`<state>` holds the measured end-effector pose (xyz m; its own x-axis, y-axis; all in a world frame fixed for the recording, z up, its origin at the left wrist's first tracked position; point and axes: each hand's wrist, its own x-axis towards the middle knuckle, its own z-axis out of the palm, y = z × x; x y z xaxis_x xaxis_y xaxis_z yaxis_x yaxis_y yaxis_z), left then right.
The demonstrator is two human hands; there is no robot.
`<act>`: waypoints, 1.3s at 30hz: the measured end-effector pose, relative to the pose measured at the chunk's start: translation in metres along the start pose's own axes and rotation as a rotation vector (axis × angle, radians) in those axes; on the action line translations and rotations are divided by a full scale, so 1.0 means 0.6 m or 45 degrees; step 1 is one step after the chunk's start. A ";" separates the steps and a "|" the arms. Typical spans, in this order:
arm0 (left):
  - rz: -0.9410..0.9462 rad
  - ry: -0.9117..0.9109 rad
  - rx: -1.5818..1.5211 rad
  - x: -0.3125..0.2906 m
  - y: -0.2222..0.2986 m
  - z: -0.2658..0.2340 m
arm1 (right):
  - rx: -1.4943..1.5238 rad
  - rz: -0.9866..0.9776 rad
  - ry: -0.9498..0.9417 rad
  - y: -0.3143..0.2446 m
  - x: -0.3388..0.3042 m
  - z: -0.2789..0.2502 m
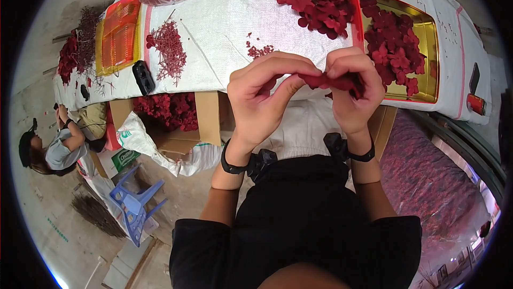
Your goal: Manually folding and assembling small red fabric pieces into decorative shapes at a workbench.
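Observation:
Between my hands, over the near edge of the cloth-covered table, is a dark red artificial flower (324, 81). My left hand (256, 95) pinches its left end between thumb and index finger. More dark red petals show inside the curled fingers of my right hand (357, 88), which is closed on the same flower. Much of the flower is covered by my fingers. Just beyond my hands lie small red bits (259, 51). To the right, a red-rimmed, gold-lined tin (432, 48) holds many red flower heads (394, 43), and a loose heap of them (319, 5) lies beside it.
Stripped red stems (170, 45), a black device (143, 78) and orange-yellow trays (118, 35) lie on the left. Below the table edge stands a cardboard box (208, 118) of red flowers. A big clear bag (427, 182) fills the right. Another person (67, 142) sits far left, near a blue stool (133, 203).

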<state>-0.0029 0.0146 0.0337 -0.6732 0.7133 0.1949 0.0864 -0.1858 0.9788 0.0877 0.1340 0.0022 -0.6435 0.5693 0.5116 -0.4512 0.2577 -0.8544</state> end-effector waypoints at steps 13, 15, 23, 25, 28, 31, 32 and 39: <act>0.473 -0.166 0.069 0.005 -0.006 0.000 | -0.122 -0.121 0.007 -0.019 0.003 -0.009; 0.498 -0.147 0.069 0.003 -0.004 0.003 | -0.153 -0.144 0.047 -0.020 -0.001 -0.009; 0.566 -0.153 0.122 0.001 0.001 0.001 | -0.210 -0.315 -0.004 -0.019 0.002 -0.019; 0.582 -0.157 0.140 0.000 0.002 0.000 | -0.213 -0.331 -0.009 -0.021 0.004 -0.021; 0.618 -0.151 0.196 0.002 0.009 0.000 | -0.217 -0.363 -0.023 -0.024 0.006 -0.021; 0.639 -0.170 0.215 0.002 0.014 -0.001 | -0.253 -0.329 -0.025 -0.029 0.007 -0.017; 0.649 -0.180 0.223 0.002 0.015 -0.002 | -0.251 -0.329 -0.027 -0.029 0.007 -0.016; 0.646 -0.162 0.224 -0.002 0.006 -0.005 | -0.241 -0.344 -0.082 -0.021 0.000 -0.007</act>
<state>-0.0041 0.0111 0.0366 -0.4218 0.6418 0.6404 0.5059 -0.4196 0.7537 0.0958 0.1341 0.0123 -0.5568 0.4117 0.7215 -0.4917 0.5367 -0.6857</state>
